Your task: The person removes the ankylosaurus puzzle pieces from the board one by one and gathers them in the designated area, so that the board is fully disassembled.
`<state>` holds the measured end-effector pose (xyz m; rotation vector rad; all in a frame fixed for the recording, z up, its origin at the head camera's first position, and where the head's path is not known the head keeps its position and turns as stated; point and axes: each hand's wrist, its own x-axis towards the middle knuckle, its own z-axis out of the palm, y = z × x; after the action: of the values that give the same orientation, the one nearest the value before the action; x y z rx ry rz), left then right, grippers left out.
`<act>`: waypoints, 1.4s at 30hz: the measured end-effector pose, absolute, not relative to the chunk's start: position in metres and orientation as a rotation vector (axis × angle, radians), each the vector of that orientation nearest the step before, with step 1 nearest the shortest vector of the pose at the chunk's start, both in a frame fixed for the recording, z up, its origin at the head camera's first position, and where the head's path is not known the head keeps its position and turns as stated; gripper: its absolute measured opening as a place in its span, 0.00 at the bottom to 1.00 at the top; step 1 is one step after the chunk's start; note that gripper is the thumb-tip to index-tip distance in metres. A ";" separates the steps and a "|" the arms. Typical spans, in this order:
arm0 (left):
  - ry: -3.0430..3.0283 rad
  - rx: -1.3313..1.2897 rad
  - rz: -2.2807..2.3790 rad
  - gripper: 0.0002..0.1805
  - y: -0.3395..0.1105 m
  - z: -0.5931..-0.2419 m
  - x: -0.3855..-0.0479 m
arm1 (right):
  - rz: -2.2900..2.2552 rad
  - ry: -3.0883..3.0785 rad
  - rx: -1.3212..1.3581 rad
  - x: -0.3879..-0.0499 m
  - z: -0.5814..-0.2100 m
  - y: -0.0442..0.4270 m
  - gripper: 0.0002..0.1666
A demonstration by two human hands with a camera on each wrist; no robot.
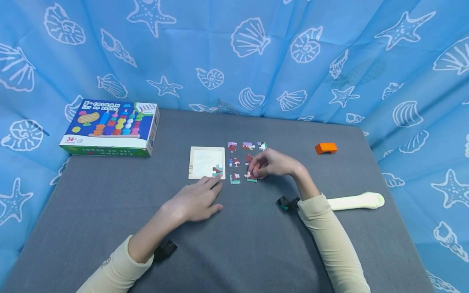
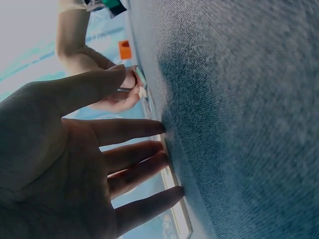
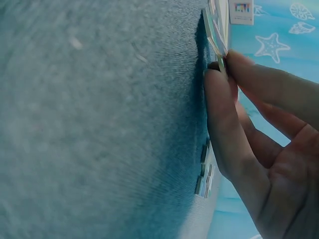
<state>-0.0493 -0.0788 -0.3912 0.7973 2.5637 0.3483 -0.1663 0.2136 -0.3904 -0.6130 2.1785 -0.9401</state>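
Note:
A square wooden puzzle tray (image 1: 201, 162) lies mid-table with one puzzle piece (image 1: 218, 170) in its lower right corner. My left hand (image 1: 196, 199) rests at the tray's near edge, fingers extended and spread, fingertips against the rim. In the left wrist view the tray (image 2: 180, 211) runs past those fingertips. Right of it, loose jigsaw pieces (image 1: 234, 178) with brown animal pictures lie in rows. My right hand (image 1: 269, 164) pinches the nearest right jigsaw piece (image 1: 251, 177) between thumb and finger. The right wrist view shows this piece (image 3: 217, 44) edge-on, tilted.
A bead-set box (image 1: 110, 128) stands at the back left. An orange arch block (image 1: 325, 148) sits at the right, and a pale rod-like object (image 1: 357, 201) lies partly behind the right sleeve. A blue shell-patterned curtain (image 1: 253, 61) borders the grey table.

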 end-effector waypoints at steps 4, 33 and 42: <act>2.560 0.792 0.349 0.38 -0.078 -0.391 -0.050 | -0.916 2.207 -0.622 -0.166 -0.391 0.212 0.09; 2.526 0.774 0.332 0.39 -0.079 -0.393 -0.052 | -1.104 2.168 -0.738 -0.170 -0.397 0.175 0.12; 2.522 0.797 0.369 0.38 -0.081 -0.392 -0.051 | -1.083 2.175 -0.779 -0.176 -0.400 0.142 0.11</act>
<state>-0.0512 -0.0814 -0.3924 0.7966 2.5219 0.3690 -0.1760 0.1419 -0.4005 -0.7792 2.1749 -1.0829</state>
